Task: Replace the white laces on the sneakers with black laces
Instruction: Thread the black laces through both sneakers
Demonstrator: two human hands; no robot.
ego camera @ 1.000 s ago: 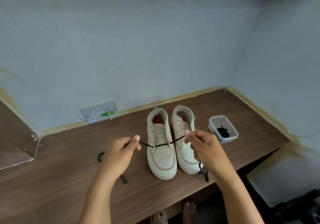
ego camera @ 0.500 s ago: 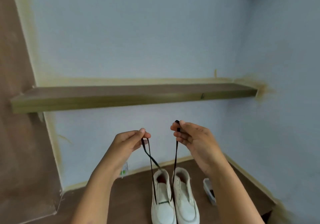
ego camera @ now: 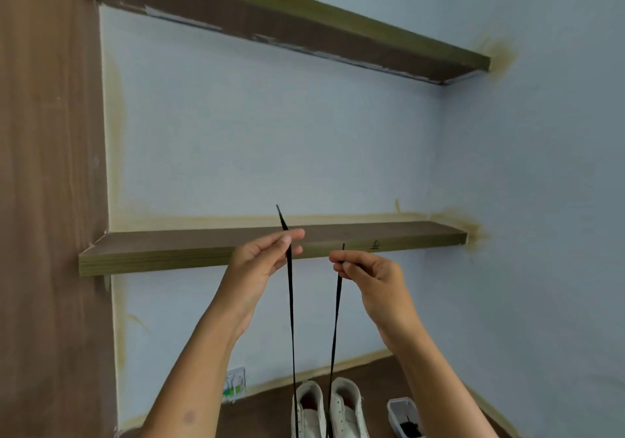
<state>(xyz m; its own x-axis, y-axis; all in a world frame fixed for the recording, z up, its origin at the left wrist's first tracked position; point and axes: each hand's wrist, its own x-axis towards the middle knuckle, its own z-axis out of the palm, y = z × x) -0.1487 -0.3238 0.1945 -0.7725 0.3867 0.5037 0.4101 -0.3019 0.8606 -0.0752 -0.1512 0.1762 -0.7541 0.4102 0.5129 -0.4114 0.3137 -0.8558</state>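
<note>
The limp, light black lace (ego camera: 290, 302) is pinched near both tips by the left hand (ego camera: 260, 261) and right hand (ego camera: 368, 277), best gripped there.

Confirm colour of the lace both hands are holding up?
Black lace, pinched by the left hand and right hand; head view.

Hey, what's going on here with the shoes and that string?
A person is lacing a white sneaker with a black lace. The left hand and the right hand each pinch one end and hold both strands up taut, level with the lower shelf. The second sneaker stands beside it, next to a small container holding something black.
</note>
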